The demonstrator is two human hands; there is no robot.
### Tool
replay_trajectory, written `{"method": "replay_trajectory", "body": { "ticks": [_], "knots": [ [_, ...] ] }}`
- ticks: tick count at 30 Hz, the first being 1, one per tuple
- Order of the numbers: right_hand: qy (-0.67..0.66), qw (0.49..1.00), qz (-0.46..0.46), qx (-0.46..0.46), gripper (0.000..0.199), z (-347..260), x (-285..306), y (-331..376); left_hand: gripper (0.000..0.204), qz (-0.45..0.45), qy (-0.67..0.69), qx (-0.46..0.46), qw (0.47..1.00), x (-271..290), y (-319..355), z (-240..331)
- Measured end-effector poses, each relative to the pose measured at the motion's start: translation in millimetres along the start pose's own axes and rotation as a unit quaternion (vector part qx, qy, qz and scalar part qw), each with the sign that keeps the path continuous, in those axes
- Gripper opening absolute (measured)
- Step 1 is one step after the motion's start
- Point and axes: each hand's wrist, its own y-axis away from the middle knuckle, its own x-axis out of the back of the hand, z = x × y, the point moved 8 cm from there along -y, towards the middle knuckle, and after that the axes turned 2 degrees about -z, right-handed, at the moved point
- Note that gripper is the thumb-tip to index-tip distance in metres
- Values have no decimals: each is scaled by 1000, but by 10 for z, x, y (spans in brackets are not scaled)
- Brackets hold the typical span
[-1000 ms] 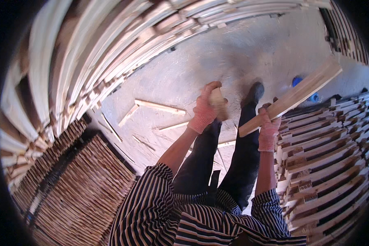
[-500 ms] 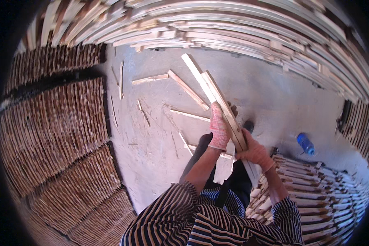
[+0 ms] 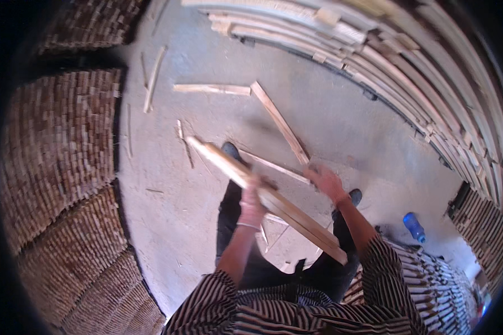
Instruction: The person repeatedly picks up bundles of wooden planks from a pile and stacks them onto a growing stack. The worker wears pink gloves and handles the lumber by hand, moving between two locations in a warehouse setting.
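Note:
My left hand [image 3: 252, 205], in a pinkish work glove, is closed round a few pale wooden strips [image 3: 302, 216] held together. They slant across my body, from above my left foot down toward my right thigh. My right hand [image 3: 325, 182], gloved too, reaches down at the near end of a wooden strip [image 3: 279, 120] on the floor. Motion blurs its fingers, so whether they grip or touch that strip is unclear. Another thin strip [image 3: 275, 166] lies between my feet, its right end close to my right hand.
A wooden strip [image 3: 212, 89] and splinters [image 3: 184, 144] lie on the concrete floor [image 3: 173, 223]. Stacked strips [image 3: 67, 145] line the left. Long timber [image 3: 341, 39] is piled at the far side, more strips [image 3: 430, 285] at the lower right. A blue bottle [image 3: 413, 227] lies right.
My right hand has left the held strips and moved down to the strip on the floor. My left hand has carried the held strips leftward and nearer my body. The view has shifted.

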Motion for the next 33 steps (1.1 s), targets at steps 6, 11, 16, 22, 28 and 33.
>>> {"method": "replay_trajectory", "body": {
  "ticks": [6, 11, 16, 22, 28, 33],
  "knots": [
    [151, 972, 182, -15, 90, -25, -254, -2708, 37, 88, 88, -37, 992, 1288, -1138, 1031],
    [300, 917, 263, -11, 90, -291, -700, -3788, 38, 178, 105, 3, 978, 1533, -1314, 1348],
    [224, 934, 274, 42, 58, -212, -660, -3744, 43, 172, 58, 18, 983, 1583, -1440, 1526],
    [191, 930, 244, 197, 62, -1216, -1052, -3636, 44, 221, 63, -12, 973, 1531, -1639, 1870],
    [372, 821, 267, 341, 73, -3381, -1537, -4691, 55, 229, 32, 8, 973, 1663, -1691, 2019],
    [461, 851, 184, 173, 75, -3473, -1473, -5413, 52, 244, 78, -5, 967, 1787, -1698, 1992]
  ]
}}
